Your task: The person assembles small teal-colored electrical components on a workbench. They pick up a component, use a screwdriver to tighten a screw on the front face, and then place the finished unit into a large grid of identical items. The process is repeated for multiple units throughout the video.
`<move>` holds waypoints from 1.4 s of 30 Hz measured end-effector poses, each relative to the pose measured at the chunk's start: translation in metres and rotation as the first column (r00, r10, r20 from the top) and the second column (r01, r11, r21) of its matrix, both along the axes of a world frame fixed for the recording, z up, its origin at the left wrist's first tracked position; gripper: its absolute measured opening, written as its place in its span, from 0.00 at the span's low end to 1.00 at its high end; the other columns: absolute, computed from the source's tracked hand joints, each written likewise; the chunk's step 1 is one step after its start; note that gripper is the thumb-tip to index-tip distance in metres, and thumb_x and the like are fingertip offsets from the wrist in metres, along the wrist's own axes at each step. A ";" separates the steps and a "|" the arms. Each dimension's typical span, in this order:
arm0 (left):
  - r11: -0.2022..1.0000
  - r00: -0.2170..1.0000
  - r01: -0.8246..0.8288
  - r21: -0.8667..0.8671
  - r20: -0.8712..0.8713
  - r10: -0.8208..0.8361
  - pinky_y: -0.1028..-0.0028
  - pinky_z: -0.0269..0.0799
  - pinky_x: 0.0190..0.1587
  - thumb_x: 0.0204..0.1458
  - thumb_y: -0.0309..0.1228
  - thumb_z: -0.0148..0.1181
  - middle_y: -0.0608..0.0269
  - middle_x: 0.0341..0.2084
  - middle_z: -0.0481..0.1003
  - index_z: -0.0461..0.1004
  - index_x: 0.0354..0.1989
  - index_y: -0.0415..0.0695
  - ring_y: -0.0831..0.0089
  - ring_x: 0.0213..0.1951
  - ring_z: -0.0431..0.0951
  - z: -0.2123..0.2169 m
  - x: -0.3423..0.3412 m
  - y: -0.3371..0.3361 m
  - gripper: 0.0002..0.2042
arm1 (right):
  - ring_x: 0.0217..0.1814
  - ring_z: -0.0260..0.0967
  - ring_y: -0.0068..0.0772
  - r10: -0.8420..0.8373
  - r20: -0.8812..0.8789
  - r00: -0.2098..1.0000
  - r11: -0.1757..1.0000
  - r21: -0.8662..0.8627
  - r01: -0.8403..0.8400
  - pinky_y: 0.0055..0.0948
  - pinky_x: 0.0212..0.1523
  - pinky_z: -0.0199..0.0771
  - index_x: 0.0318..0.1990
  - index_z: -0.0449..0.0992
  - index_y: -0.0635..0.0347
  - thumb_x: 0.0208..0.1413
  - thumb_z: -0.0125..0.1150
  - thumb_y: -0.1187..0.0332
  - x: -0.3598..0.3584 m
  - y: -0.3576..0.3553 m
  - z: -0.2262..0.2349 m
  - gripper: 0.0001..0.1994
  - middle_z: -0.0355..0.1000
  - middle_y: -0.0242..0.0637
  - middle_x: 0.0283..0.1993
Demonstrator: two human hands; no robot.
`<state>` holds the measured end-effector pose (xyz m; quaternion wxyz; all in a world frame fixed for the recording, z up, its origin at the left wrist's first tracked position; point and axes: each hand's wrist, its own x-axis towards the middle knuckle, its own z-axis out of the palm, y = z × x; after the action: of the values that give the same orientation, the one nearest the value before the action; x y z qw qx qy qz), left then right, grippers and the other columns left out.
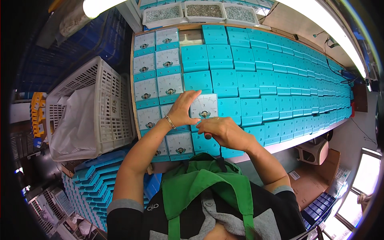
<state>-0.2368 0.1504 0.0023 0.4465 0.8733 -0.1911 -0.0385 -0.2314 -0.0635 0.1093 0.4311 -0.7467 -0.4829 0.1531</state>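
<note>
An analog panel meter (204, 105) with a white dial plate and a small metal movement sits on its turquoise base on the bench. My left hand (181, 109), a bangle at its wrist, grips the meter's left side, fingers at the upper edge and thumb near the lower left corner. At the lower edge, my right hand (224, 131) is closed around a short tool with a red and dark handle (207, 136), apparently a screwdriver; its tip is hidden. Left of my hands stand more meters with white dials (169, 83), partly covered by my left hand and forearm.
Rows of turquoise bases (248, 82) stretch far right along the bench. Three white trays (205, 11) of small metal parts stand at the back. On the left is a white plastic crate (102, 110), with stacked turquoise parts (90, 184) below. A cardboard box (310, 180) lies lower right.
</note>
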 end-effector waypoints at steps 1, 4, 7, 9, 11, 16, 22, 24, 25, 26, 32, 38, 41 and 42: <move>1.000 1.000 -0.001 0.004 0.004 0.001 0.61 0.57 0.62 0.26 0.36 0.70 0.52 0.55 0.61 0.54 0.65 0.47 0.54 0.58 0.61 -0.001 -0.001 0.000 0.49 | 0.32 0.72 0.45 0.015 -0.006 1.000 1.000 0.010 -0.014 0.36 0.31 0.71 0.36 0.73 0.58 0.42 0.59 0.81 0.001 -0.001 0.000 0.12 0.73 0.38 0.31; 1.000 1.000 -0.004 0.011 0.010 0.003 0.61 0.57 0.62 0.27 0.36 0.70 0.52 0.55 0.61 0.54 0.66 0.48 0.54 0.58 0.61 -0.001 -0.001 0.000 0.49 | 0.33 0.72 0.44 -0.045 -0.063 0.997 0.998 0.037 0.047 0.35 0.33 0.72 0.36 0.73 0.59 0.41 0.59 0.83 0.002 -0.001 -0.004 0.13 0.74 0.38 0.34; 1.000 1.000 -0.008 0.005 0.008 0.008 0.61 0.57 0.62 0.27 0.36 0.71 0.52 0.55 0.61 0.54 0.66 0.49 0.54 0.58 0.61 -0.005 -0.002 0.000 0.49 | 0.34 0.74 0.38 -0.322 -0.267 0.909 0.944 -0.014 0.330 0.31 0.36 0.75 0.39 0.72 0.62 0.48 0.57 0.83 0.004 -0.007 -0.009 0.10 0.74 0.40 0.36; 1.000 1.000 -0.016 0.003 0.005 0.016 0.61 0.57 0.62 0.27 0.37 0.71 0.52 0.55 0.61 0.54 0.66 0.49 0.54 0.58 0.61 -0.005 -0.003 -0.002 0.50 | 0.35 0.75 0.35 -0.398 -0.368 0.840 0.895 0.046 0.444 0.29 0.37 0.76 0.40 0.71 0.63 0.50 0.57 0.82 0.005 -0.008 -0.019 0.09 0.75 0.40 0.36; 1.000 1.000 -0.016 -0.004 0.006 0.016 0.61 0.57 0.62 0.27 0.37 0.71 0.52 0.55 0.61 0.54 0.66 0.49 0.54 0.58 0.61 -0.006 -0.002 -0.002 0.50 | 0.36 0.76 0.32 -0.417 -0.401 0.816 0.868 0.090 0.488 0.28 0.39 0.78 0.41 0.68 0.66 0.53 0.57 0.80 0.006 -0.007 -0.024 0.09 0.76 0.39 0.37; 1.000 1.000 -0.024 0.006 0.017 0.024 0.61 0.58 0.62 0.26 0.37 0.71 0.52 0.55 0.61 0.53 0.66 0.49 0.54 0.58 0.61 -0.006 -0.003 -0.001 0.50 | 0.36 0.77 0.34 -0.502 -0.260 0.825 0.835 0.103 0.540 0.29 0.38 0.78 0.40 0.68 0.66 0.52 0.58 0.80 0.000 -0.001 -0.027 0.09 0.76 0.42 0.37; 1.000 0.999 -0.029 -0.010 0.030 0.029 0.60 0.58 0.61 0.26 0.37 0.71 0.52 0.55 0.61 0.54 0.66 0.49 0.54 0.58 0.61 -0.007 -0.004 -0.001 0.50 | 0.36 0.78 0.35 -0.579 -0.226 0.784 0.781 0.124 0.612 0.29 0.37 0.78 0.41 0.66 0.65 0.52 0.59 0.80 -0.009 0.003 -0.032 0.10 0.76 0.42 0.36; 0.999 0.999 -0.036 -0.028 0.020 0.036 0.61 0.58 0.61 0.26 0.37 0.71 0.52 0.55 0.61 0.56 0.64 0.49 0.54 0.58 0.61 -0.008 -0.005 -0.001 0.48 | 0.36 0.78 0.35 -0.604 -0.215 0.768 0.764 0.121 0.634 0.29 0.37 0.78 0.41 0.66 0.65 0.52 0.59 0.80 -0.012 0.005 -0.032 0.10 0.76 0.42 0.36; 0.998 0.999 -0.038 -0.045 0.019 0.039 0.61 0.58 0.61 0.26 0.37 0.71 0.53 0.55 0.62 0.57 0.62 0.49 0.54 0.58 0.62 -0.010 -0.005 0.000 0.47 | 0.36 0.78 0.35 -0.613 -0.216 0.760 0.756 0.120 0.644 0.29 0.37 0.78 0.41 0.66 0.65 0.53 0.59 0.80 -0.013 0.006 -0.031 0.10 0.76 0.42 0.36; 0.997 0.999 -0.041 -0.063 0.020 0.042 0.61 0.58 0.61 0.26 0.37 0.72 0.53 0.55 0.62 0.58 0.61 0.48 0.54 0.58 0.62 -0.011 -0.004 0.001 0.45 | 0.36 0.78 0.35 -0.622 -0.215 0.753 0.748 0.119 0.652 0.29 0.37 0.78 0.40 0.66 0.65 0.53 0.59 0.80 -0.014 0.007 -0.030 0.10 0.76 0.43 0.36; 0.994 0.998 -0.054 -0.099 0.016 0.056 0.61 0.59 0.61 0.26 0.38 0.73 0.55 0.55 0.63 0.61 0.55 0.48 0.56 0.58 0.63 -0.015 -0.005 0.001 0.41 | 0.36 0.78 0.34 -0.660 -0.226 0.716 0.705 0.142 0.695 0.28 0.38 0.78 0.40 0.67 0.66 0.53 0.58 0.80 -0.017 0.009 -0.034 0.09 0.76 0.43 0.35; 0.994 0.999 -0.053 -0.094 -0.002 0.053 0.62 0.60 0.61 0.26 0.39 0.74 0.55 0.55 0.63 0.60 0.55 0.49 0.56 0.58 0.63 -0.015 -0.005 0.002 0.42 | 0.37 0.78 0.33 -0.686 -0.247 0.684 0.676 0.134 0.725 0.28 0.38 0.78 0.40 0.67 0.66 0.53 0.58 0.81 -0.018 0.011 -0.035 0.09 0.76 0.43 0.35; 0.997 1.000 -0.017 -0.072 -0.023 0.016 0.61 0.60 0.61 0.27 0.39 0.74 0.54 0.55 0.63 0.61 0.56 0.48 0.55 0.58 0.63 -0.012 -0.003 0.007 0.41 | 0.37 0.78 0.32 -0.682 -0.261 0.683 0.682 0.112 0.723 0.28 0.38 0.78 0.40 0.67 0.66 0.52 0.59 0.80 -0.016 0.011 -0.036 0.10 0.76 0.42 0.35; 0.998 1.000 0.001 -0.062 -0.025 -0.003 0.61 0.60 0.61 0.27 0.39 0.74 0.53 0.55 0.63 0.61 0.56 0.48 0.55 0.58 0.63 -0.010 -0.001 0.009 0.41 | 0.37 0.77 0.32 -0.643 -0.281 0.713 0.714 0.119 0.690 0.28 0.38 0.78 0.41 0.67 0.66 0.52 0.59 0.80 -0.014 0.010 -0.036 0.10 0.76 0.43 0.35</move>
<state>-0.2380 0.1596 -0.0076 0.4757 0.8583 -0.1873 -0.0440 -0.2457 -0.0537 0.0730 0.5859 -0.7977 -0.1420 0.0145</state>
